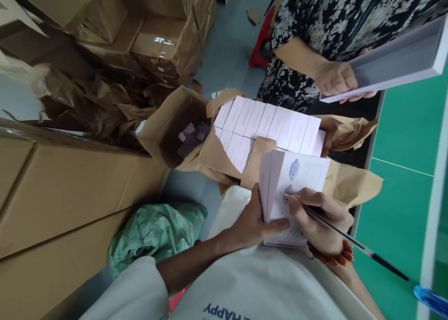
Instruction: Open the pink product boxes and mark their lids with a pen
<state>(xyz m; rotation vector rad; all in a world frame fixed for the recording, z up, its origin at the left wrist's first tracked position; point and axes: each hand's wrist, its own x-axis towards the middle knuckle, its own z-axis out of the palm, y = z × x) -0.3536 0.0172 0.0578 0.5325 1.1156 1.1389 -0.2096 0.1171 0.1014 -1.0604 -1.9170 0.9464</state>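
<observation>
My left hand (pixel 257 219) grips a small stack of flat white boxes (pixel 308 170) from the left side, thumb lying across the top one. On its face are a printed picture of a round device and some small text. My right hand (pixel 324 219) pinches a slim pen-shaped tool (pixel 362 250). Its tip meets the top box near a small dark mark; what the tip does there is too small to tell. Just beyond my hands, rows of similar white boxes (pixel 266 119) stand in an open brown carton (pixel 217 156).
Across from me a person (pixel 336 72) holds a long white tray (pixel 395 67). An opened carton (pixel 175 119) holds scraps. Stacked cartons (pixel 164 39), crumpled brown paper (pixel 98 100) and a green sack (pixel 161 231) lie leftward. A green tabletop (pixel 395 208) and blue coiled cord (pixel 432 300) are rightward.
</observation>
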